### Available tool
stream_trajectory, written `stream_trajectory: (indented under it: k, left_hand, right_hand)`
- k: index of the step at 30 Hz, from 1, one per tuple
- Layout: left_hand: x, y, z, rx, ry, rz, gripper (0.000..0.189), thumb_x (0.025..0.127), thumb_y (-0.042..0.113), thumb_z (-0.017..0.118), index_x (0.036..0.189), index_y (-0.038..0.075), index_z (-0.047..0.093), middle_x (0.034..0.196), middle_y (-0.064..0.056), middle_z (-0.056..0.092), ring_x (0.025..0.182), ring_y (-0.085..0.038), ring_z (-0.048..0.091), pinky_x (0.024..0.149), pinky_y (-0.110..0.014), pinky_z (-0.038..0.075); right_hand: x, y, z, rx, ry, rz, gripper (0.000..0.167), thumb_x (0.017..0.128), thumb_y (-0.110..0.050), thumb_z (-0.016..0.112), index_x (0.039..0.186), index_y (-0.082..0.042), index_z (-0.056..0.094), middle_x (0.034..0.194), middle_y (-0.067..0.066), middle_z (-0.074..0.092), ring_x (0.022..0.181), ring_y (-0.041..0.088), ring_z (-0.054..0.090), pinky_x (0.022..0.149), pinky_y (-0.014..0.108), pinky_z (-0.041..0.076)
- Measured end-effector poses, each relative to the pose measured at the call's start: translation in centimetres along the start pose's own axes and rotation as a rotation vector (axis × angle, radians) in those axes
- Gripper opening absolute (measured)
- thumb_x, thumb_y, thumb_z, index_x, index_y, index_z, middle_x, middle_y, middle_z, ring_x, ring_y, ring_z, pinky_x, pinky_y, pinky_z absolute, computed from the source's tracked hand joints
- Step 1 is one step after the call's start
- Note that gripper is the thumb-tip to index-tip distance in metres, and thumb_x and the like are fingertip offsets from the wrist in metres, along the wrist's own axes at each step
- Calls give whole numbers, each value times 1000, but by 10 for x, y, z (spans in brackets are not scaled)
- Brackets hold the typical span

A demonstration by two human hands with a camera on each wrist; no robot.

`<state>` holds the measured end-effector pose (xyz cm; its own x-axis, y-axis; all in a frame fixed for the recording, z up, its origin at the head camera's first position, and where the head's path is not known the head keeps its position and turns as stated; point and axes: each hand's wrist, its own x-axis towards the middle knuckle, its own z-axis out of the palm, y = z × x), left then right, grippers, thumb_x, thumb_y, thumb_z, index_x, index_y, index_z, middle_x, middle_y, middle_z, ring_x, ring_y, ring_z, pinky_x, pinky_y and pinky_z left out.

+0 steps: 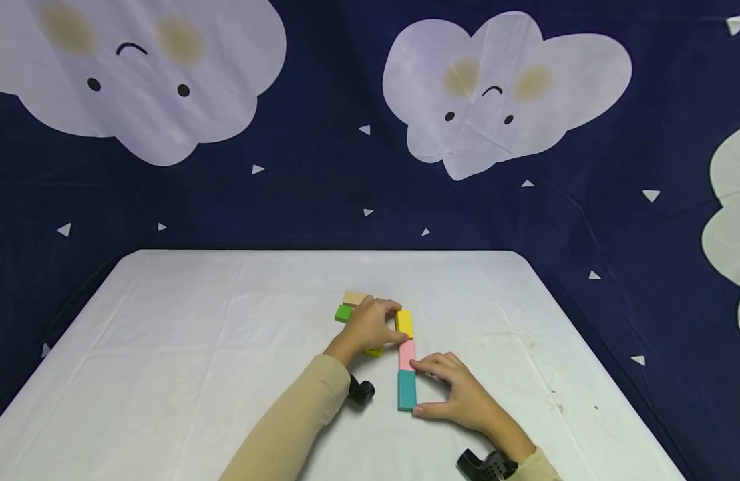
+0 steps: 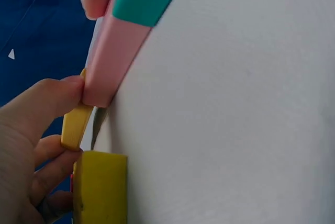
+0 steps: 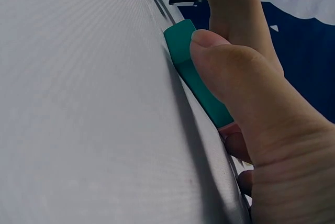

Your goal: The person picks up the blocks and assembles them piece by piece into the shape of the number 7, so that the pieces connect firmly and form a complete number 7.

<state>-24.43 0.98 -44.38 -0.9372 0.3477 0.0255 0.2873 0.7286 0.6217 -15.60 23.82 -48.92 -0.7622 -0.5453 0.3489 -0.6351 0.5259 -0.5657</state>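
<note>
A row of blocks runs toward me on the table: a yellow block (image 1: 405,324) at the far end, a pink block (image 1: 407,355) in the middle, a teal block (image 1: 407,390) nearest. My left hand (image 1: 371,322) pinches the yellow block between its thumb and fingers; the left wrist view shows the thumb by the pink block's end. Along the row's right side lies my right hand (image 1: 457,394), its thumb touching the teal block's near end and a fingertip beside the pink block. The right wrist view shows that thumb (image 3: 214,56) against the teal block.
Left of the row, partly behind my left hand, are a wooden-coloured block (image 1: 354,298), a green block (image 1: 343,312) and another yellow block (image 1: 374,352). All lie on a white-covered table (image 1: 183,361). A dark blue cloth (image 1: 322,194) with clouds hangs behind it.
</note>
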Motion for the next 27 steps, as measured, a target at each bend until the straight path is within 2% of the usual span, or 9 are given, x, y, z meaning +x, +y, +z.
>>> stream_trajectory:
  k: [5, 15, 21, 27]
  left_hand:
    - [2, -1, 0, 41, -26, 8, 62, 77, 45, 83, 131, 20, 65, 130, 4, 66, 108, -17, 50, 96, -35, 43]
    - [4, 2, -2, 24, -88, -17, 55, 80, 42, 81, 129, 22, 65, 129, 4, 65, 106, -17, 47, 92, -35, 40]
    - [5, 1, -1, 38, -87, -21, 53, 82, 43, 79, 129, 22, 65, 128, 5, 65, 107, -17, 46, 92, -34, 40]
    - [3, 2, -2, 38, -82, -8, 52, 83, 41, 78, 129, 22, 66, 129, 4, 64, 108, -17, 46, 93, -35, 38]
  right_hand:
    - [0, 0, 0, -4, 3, -9, 68, 72, -45, 87, 131, -20, 65, 120, -10, 64, 108, 6, 50, 92, 28, 44]
    - [0, 1, 1, -5, -1, -2, 67, 72, -45, 86, 131, -21, 65, 120, -11, 64, 106, 6, 50, 91, 28, 43]
    - [0, 0, 0, -3, -10, 14, 67, 73, -46, 86, 131, -22, 65, 120, -12, 63, 107, 5, 50, 92, 28, 44]
    - [1, -2, -1, -15, 4, -15, 66, 73, -45, 86, 131, -20, 65, 119, -11, 64, 105, 6, 51, 90, 28, 44]
